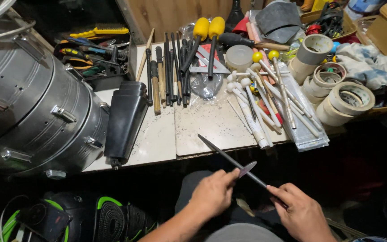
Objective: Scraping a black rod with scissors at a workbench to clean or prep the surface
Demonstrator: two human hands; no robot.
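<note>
Down below the desk [157, 139] edge, the right hand [302, 214] pinches the near end of a long dark file [229, 157] in a closed grip, while the left hand [213, 193] pinches a small flat blade [247, 169] against it, near mallets [265, 96] and tape rolls [343, 101].

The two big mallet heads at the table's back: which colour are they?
Yellow mallet heads, on dark handles; head view.

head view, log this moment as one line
left hand: holds small blade | right hand: grips dark rod | blade against rod | behind: bench of mallets
</note>
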